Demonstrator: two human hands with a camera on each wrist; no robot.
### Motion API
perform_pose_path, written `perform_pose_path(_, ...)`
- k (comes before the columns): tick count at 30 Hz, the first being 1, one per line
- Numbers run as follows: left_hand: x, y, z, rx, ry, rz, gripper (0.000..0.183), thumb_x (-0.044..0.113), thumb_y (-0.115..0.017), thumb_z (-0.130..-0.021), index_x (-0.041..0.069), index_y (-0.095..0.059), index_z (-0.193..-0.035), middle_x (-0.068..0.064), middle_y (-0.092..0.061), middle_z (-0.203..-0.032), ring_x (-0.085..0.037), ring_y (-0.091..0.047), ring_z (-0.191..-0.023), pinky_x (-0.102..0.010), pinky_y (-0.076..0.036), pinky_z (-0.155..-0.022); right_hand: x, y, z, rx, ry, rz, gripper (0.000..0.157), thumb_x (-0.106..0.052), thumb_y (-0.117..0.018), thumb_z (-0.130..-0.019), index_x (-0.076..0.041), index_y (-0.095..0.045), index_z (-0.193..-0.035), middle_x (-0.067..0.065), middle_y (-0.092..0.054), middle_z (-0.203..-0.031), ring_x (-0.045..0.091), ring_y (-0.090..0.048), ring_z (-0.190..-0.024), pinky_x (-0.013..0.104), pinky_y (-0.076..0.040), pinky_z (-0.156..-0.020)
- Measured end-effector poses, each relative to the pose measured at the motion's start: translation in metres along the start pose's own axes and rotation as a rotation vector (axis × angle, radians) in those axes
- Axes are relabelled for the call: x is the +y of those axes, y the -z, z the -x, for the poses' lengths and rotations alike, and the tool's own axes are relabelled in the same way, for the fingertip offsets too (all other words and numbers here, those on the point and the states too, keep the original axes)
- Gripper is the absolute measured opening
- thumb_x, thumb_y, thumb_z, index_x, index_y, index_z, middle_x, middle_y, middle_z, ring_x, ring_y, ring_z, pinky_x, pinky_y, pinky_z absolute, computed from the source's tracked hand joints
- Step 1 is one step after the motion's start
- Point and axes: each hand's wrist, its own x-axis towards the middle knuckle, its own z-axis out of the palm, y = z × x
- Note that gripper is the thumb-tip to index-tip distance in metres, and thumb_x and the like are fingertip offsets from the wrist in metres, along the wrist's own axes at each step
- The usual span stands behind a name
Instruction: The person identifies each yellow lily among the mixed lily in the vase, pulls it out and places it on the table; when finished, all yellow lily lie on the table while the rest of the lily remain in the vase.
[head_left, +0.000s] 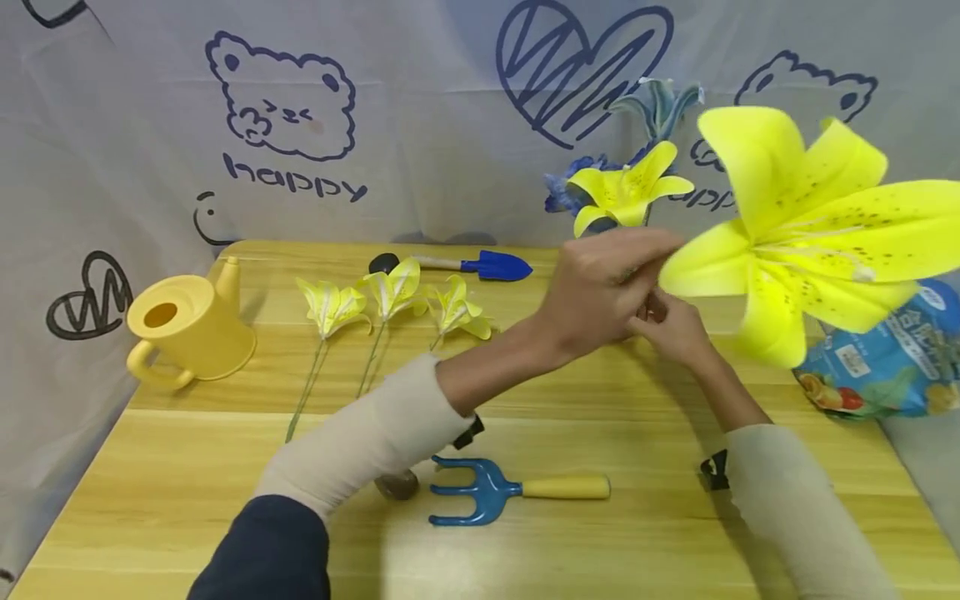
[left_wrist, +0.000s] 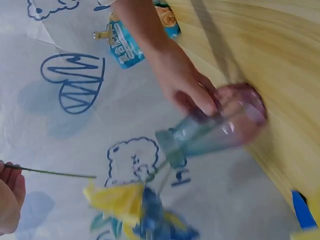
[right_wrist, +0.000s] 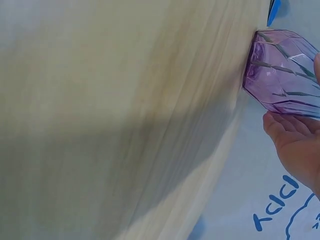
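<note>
My left hand [head_left: 611,283] pinches the green stem [left_wrist: 55,173] of a large yellow lily [head_left: 817,225], whose bloom is close to the head camera. The stem's free end points toward the flowers above the vase. With fingers and thumb around its side, my right hand [right_wrist: 295,145] grips a faceted glass vase [left_wrist: 225,125], pink at the base and bluish at the neck. In the head view my hands hide most of the vase. Another yellow lily [head_left: 626,196], blue flowers [head_left: 566,187] and a pale blue lily [head_left: 658,108] rise from it.
Three yellow lilies [head_left: 390,287] lie on the table [head_left: 187,500] left of my hands. Around them are a yellow watering can [head_left: 198,333], a blue trowel [head_left: 502,265], a blue hand fork [head_left: 487,492] and dark stones [head_left: 397,485]. A blue food pouch [head_left: 885,358] is at the right.
</note>
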Motion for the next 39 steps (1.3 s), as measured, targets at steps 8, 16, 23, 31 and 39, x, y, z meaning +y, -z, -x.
perform_pose_path(8,-0.025,0.057,0.045,-0.048,0.197,-0.002,0.011,0.007,-0.063,-0.081,0.001,-0.069,-0.087,-0.007,-0.067,-0.084,-0.009,-0.063,-0.076,-0.014,-0.047,-0.067,-0.001,0.009,0.007,0.064,-0.076,0.057,0.055,-0.042,-0.065,-0.076,-0.008,-0.049,-0.117,0.011,-0.057,-0.103,0.025,-0.053,-0.091,0.038,-0.045,-0.071)
perform_pose_path(16,-0.049,0.071,0.111,-0.407,0.611,-0.082,0.010,0.011,-0.061,-0.083,0.007,-0.070,-0.086,-0.003,-0.067,-0.080,-0.007,-0.061,-0.069,-0.018,-0.048,-0.061,0.002,0.010,0.007,0.044,-0.110,0.072,0.073,-0.047,-0.063,-0.075,-0.007,-0.039,-0.131,0.017,-0.050,-0.121,0.033,-0.047,-0.108,0.046,-0.042,-0.083)
perform_pose_path(23,-0.061,0.064,0.144,-0.567,0.698,-0.134,0.008,0.005,-0.063,-0.079,0.005,-0.070,-0.076,-0.002,-0.064,-0.067,-0.007,-0.057,-0.057,-0.018,-0.046,-0.053,0.002,0.010,0.005,0.055,-0.102,0.073,0.073,-0.048,-0.064,-0.074,-0.008,-0.040,-0.131,0.016,-0.052,-0.118,0.031,-0.050,-0.106,0.044,-0.043,-0.082)
perform_pose_path(31,-0.072,0.054,0.158,-0.623,0.754,-0.195,0.011,-0.001,-0.060,-0.076,0.000,-0.069,-0.069,-0.004,-0.062,-0.062,-0.010,-0.054,-0.052,-0.021,-0.045,-0.051,0.003,0.011,0.006,0.054,-0.118,0.088,0.075,-0.048,-0.063,-0.074,-0.008,-0.038,-0.132,0.017,-0.050,-0.121,0.032,-0.048,-0.108,0.045,-0.042,-0.084)
perform_pose_path(39,-0.072,0.054,0.163,-0.640,0.823,-0.272,0.023,-0.005,-0.053,-0.071,0.003,-0.065,-0.054,0.003,-0.052,-0.044,-0.007,-0.039,-0.039,-0.020,-0.039,-0.044,0.005,0.015,0.008,0.060,-0.109,0.100,0.072,-0.047,-0.063,-0.075,-0.007,-0.039,-0.131,0.017,-0.051,-0.119,0.032,-0.049,-0.107,0.046,-0.042,-0.083)
